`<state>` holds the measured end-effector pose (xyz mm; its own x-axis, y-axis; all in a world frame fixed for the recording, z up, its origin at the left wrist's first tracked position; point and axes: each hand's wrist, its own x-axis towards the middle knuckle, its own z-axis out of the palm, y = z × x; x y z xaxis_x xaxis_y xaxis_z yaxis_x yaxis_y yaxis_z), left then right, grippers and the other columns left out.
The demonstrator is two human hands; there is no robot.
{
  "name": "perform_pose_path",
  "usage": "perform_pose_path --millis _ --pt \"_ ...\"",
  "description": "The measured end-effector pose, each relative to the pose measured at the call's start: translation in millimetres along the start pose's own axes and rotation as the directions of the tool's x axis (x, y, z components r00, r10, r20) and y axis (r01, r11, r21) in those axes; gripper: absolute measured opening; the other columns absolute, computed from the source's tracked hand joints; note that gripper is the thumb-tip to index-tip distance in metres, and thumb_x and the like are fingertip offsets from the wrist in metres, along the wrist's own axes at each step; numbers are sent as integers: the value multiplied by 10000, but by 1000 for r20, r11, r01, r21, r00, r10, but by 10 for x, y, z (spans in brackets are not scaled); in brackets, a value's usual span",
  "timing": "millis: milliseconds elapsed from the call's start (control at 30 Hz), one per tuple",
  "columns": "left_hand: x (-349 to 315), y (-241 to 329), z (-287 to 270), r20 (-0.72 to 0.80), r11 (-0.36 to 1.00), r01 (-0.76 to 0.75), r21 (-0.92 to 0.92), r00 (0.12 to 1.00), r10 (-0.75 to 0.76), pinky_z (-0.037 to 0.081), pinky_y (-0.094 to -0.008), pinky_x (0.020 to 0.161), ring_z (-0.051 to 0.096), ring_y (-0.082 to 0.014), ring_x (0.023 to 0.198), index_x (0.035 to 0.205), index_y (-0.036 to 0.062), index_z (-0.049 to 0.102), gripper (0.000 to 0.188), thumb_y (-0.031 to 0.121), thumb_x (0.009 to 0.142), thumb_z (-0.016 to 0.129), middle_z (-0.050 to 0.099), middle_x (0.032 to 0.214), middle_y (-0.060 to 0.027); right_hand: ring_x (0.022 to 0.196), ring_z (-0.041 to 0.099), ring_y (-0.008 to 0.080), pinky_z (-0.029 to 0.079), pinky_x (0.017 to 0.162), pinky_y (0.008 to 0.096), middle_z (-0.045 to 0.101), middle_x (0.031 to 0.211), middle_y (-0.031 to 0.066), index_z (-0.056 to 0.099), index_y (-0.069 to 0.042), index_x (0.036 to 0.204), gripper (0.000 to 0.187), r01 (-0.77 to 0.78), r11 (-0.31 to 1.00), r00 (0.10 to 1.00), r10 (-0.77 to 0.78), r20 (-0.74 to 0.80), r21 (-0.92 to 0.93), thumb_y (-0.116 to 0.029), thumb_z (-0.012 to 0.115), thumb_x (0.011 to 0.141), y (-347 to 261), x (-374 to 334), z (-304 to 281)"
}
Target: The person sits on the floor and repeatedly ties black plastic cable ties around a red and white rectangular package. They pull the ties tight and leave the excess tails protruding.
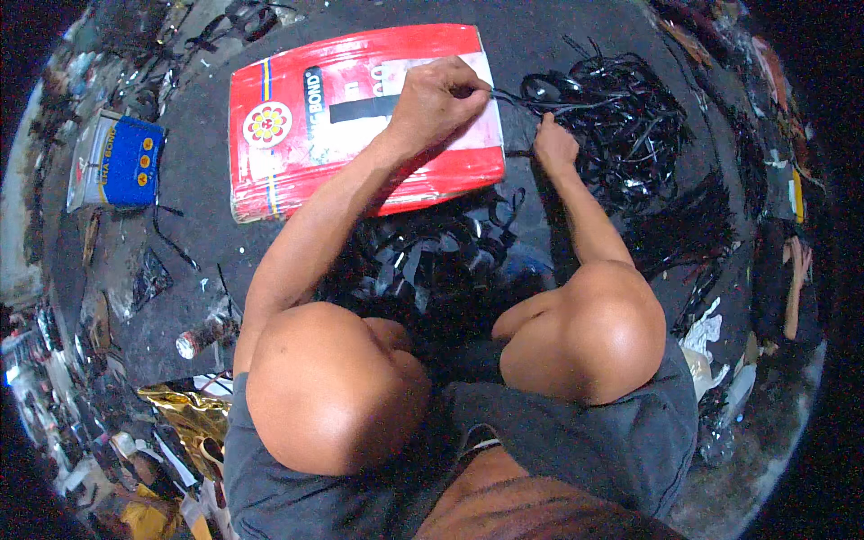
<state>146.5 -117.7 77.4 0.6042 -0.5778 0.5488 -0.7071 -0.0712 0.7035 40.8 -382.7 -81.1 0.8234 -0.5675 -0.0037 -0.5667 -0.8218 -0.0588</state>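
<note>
My left hand (438,103) is closed in a pinch over the right part of a red and white panel (360,184), which looks like a flattened can. Its fingertips grip the end of a thin black strip (508,95) that stretches rightward. Beside the panel's right edge, my right hand (556,146) is curled into a fist with the thumb side up, close to that strip; what its fingers hold is hidden. A glossy tangled heap of black strips (630,117) lies just right of it. One flat dark strip (360,109) rests on the panel under my left wrist.
A blue and white can (135,162) stands at the left. More black strip scraps (432,252) lie between my knees and the panel. A bundle of straight black strips (688,225) is at the right. Gold foil (189,409) and mixed scraps surround the dark mat.
</note>
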Motion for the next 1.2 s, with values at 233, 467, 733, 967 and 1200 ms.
perform_pose_path --millis 233,467,733,967,1200 --pt "-38 -1 -9 -12 999 27 -20 1000 -28 543 -320 676 688 -210 722 822 13 745 93 103 804 732 691 794 -115 716 652 243 505 662 364 700 803 149 654 -18 1005 359 337 377 941 -164 -296 863 -346 508 1020 -1147 7 -1219" --pt "-19 8 22 17 1000 -13 9 1000 13 537 -307 673 678 -179 720 833 0 741 103 100 813 745 695 798 -103 831 664 388 500 747 474 680 886 221 652 -1 904 393 113 551 992 -11 -128 827 -378 561 970 -696 173 26" --pt "15 -12 44 27 999 -28 -42 999 29 538 -294 678 679 -160 731 863 13 754 83 85 824 740 697 818 -91 835 633 418 486 734 489 660 884 259 635 18 938 378 152 774 979 -35 -199 614 -346 542 977 -253 138 606" --pt "-8 -3 -94 119 979 -200 45 974 193 558 -311 695 694 -210 790 938 38 757 127 50 815 725 689 895 -92 939 632 528 493 821 605 656 978 339 582 -10 1072 357 2 868 996 43 -80 497 -334 445 1014 -462 -82 296" --pt "-17 -98 -175 291 877 -459 139 866 407 567 -375 795 678 -315 900 1080 18 714 247 57 837 691 663 1006 -142 896 649 529 504 821 614 675 941 324 538 -12 1118 365 -48 944 999 48 8 325 -339 404 1029 -489 -116 275"
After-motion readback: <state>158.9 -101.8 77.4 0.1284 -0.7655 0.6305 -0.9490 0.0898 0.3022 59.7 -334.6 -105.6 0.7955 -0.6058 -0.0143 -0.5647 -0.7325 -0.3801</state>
